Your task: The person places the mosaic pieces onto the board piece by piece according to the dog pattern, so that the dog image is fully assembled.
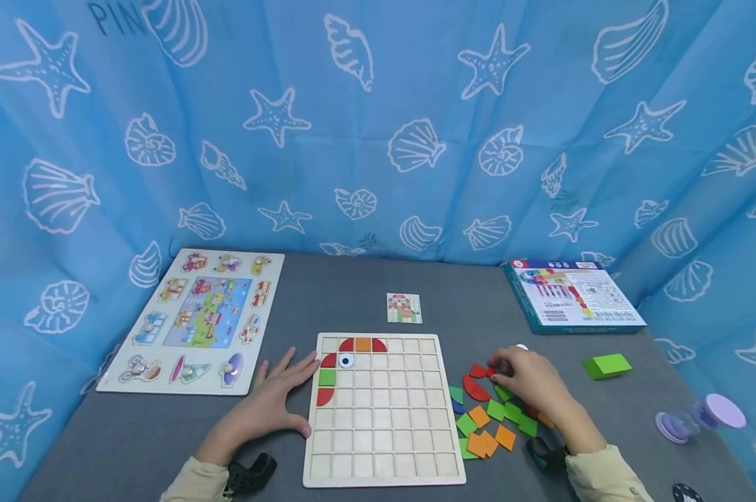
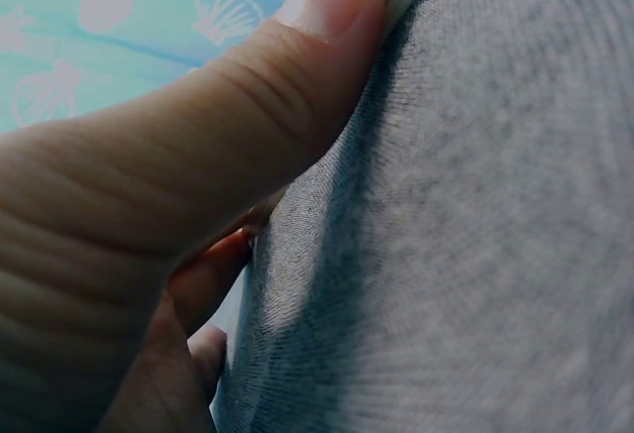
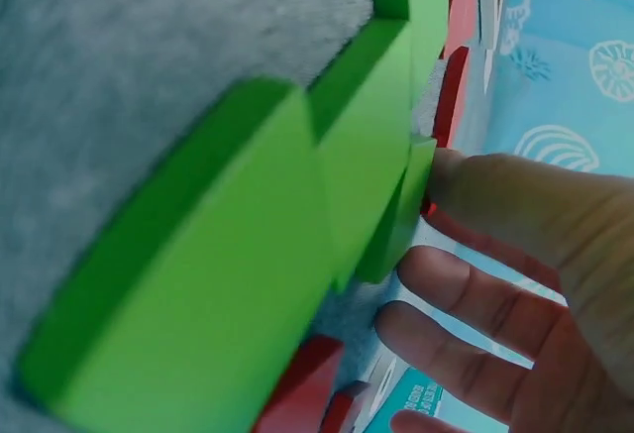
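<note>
A wooden grid board (image 1: 384, 439) lies in front of me in the head view. Along its top left are red quarter-round pieces (image 1: 324, 397), an orange square (image 1: 363, 344), a green square (image 1: 327, 377) and a round eye piece (image 1: 346, 360). My left hand (image 1: 271, 394) rests at the board's left edge, fingers spread, thumb touching the rim; the left wrist view shows this thumb (image 2: 287, 66) up close. Over the loose pieces to the board's right, my right hand (image 1: 531, 380) pinches a small red piece (image 3: 428, 204) between thumb and index finger. Green squares (image 3: 367, 146) lie beside it.
A small pattern card (image 1: 404, 307) lies behind the board. At left is a vehicle puzzle board (image 1: 265, 279); at back right, a flat box (image 1: 579, 296). A green block (image 1: 607, 366) and a purple-ended hourglass-like object (image 1: 698, 418) stand farther right. Loose orange squares (image 1: 505, 438) lie near my right wrist.
</note>
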### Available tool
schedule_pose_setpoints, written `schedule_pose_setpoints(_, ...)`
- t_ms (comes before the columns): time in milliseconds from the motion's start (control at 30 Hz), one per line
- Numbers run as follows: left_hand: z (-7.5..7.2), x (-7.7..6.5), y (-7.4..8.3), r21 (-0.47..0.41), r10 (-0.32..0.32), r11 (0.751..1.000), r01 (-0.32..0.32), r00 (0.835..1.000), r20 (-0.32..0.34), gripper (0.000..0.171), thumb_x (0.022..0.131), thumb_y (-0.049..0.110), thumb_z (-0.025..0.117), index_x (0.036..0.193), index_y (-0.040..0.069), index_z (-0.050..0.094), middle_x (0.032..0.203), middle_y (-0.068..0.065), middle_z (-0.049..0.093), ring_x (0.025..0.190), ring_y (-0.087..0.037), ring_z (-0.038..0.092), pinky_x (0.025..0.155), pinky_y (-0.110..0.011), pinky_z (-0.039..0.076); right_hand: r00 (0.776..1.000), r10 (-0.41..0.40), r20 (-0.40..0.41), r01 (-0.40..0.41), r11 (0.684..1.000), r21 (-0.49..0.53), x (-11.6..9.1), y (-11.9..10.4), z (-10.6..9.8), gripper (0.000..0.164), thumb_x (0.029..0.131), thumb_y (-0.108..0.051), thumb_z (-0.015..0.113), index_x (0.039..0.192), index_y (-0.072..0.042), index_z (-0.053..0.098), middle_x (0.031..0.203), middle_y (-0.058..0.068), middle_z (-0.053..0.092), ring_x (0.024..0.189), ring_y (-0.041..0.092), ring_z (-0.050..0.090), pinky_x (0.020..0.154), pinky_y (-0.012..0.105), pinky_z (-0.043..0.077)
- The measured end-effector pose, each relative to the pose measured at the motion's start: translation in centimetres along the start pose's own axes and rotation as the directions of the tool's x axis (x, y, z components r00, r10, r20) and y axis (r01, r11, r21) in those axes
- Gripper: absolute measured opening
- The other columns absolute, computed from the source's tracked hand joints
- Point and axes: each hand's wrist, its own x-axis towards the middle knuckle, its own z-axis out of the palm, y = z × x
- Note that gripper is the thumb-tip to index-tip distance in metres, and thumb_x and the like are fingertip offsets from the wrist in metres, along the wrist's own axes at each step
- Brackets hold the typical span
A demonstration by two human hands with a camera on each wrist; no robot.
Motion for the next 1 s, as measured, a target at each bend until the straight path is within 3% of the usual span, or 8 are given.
schedule_pose_setpoints(133, 0.2, 0.0, 0.0, -0.005, 0.001, 1.000, -0.001, 1.000, -0.002, 0.109, 0.047, 0.058, 0.073, 0.139, 0.020, 0.031, 0.146, 0.004, 0.023, 0.136, -0.030, 0.002, 0.099, -0.061, -0.005, 0.999, -0.011, -0.040, 0.009, 0.999, -0.034, 0.6, -1.1, -0.4, 0.013, 0.074, -0.020, 0.070, 0.084, -0.014, 0.065, 0.071, -0.005, 0.054, 0.062, 0.010, 0.045, 0.055, 0.026, 0.040)
schedule_pose_setpoints(300, 0.4, 0.0, -0.1, -0.003, 0.008, 1.000, -0.009, 1.000, -0.012, 0.108, 0.047, 0.057, 0.073, 0.139, 0.020, 0.031, 0.146, 0.004, 0.023, 0.136, -0.030, 0.003, 0.098, -0.062, -0.005, 0.991, -0.097, -0.092, 0.094, 0.995, -0.045, 2.5, -5.2, -0.4, 0.015, 0.073, -0.024, 0.071, 0.084, -0.015, 0.065, 0.072, -0.005, 0.053, 0.062, 0.009, 0.045, 0.056, 0.024, 0.040)
schedule_pose_setpoints(467, 0.3, -0.1, 0.0, 0.000, 0.013, 1.000, -0.013, 1.000, -0.015, 0.109, 0.046, 0.057, 0.074, 0.139, 0.019, 0.032, 0.146, 0.003, 0.024, 0.136, -0.031, 0.004, 0.098, -0.062, -0.004, 0.978, -0.197, -0.072, 0.197, 0.980, 0.004, 4.7, -10.7, 0.9, 0.014, 0.074, -0.026, 0.070, 0.085, -0.018, 0.065, 0.072, -0.007, 0.053, 0.061, 0.006, 0.043, 0.053, 0.023, 0.037)
schedule_pose_setpoints(633, 0.3, -0.2, -0.1, 0.008, 0.006, 1.000, -0.006, 1.000, -0.012, 0.109, 0.046, 0.057, 0.074, 0.139, 0.019, 0.032, 0.146, 0.003, 0.025, 0.136, -0.031, 0.005, 0.097, -0.063, -0.004, 0.959, -0.282, -0.002, 0.282, 0.958, 0.045, 6.4, -15.0, 2.5, 0.011, 0.076, -0.028, 0.069, 0.083, -0.019, 0.064, 0.069, -0.010, 0.052, 0.059, 0.006, 0.043, 0.050, 0.022, 0.035)
schedule_pose_setpoints(767, 0.6, 0.0, -0.4, 0.012, 0.009, 1.000, -0.009, 1.000, -0.004, 0.109, 0.046, 0.060, 0.072, 0.139, 0.021, 0.031, 0.146, 0.005, 0.023, 0.136, -0.030, 0.003, 0.098, -0.062, -0.004, 0.953, -0.299, 0.049, 0.296, 0.953, 0.069, 7.0, -16.7, 3.6, 0.009, 0.076, -0.026, 0.069, 0.080, -0.019, 0.064, 0.067, -0.011, 0.052, 0.058, 0.006, 0.044, 0.050, 0.021, 0.036)
schedule_pose_setpoints(1000, 0.3, 0.0, -0.3, 0.001, 0.026, 1.000, -0.026, 1.000, -0.011, 0.108, 0.047, 0.058, 0.073, 0.140, 0.021, 0.031, 0.146, 0.004, 0.023, 0.136, -0.031, 0.004, 0.097, -0.063, -0.004, 0.947, -0.321, 0.032, 0.322, 0.947, -0.012, 7.5, -18.0, 4.4, 0.011, 0.073, -0.024, 0.072, 0.078, -0.020, 0.062, 0.068, -0.009, 0.050, 0.059, 0.007, 0.042, 0.049, 0.022, 0.033)
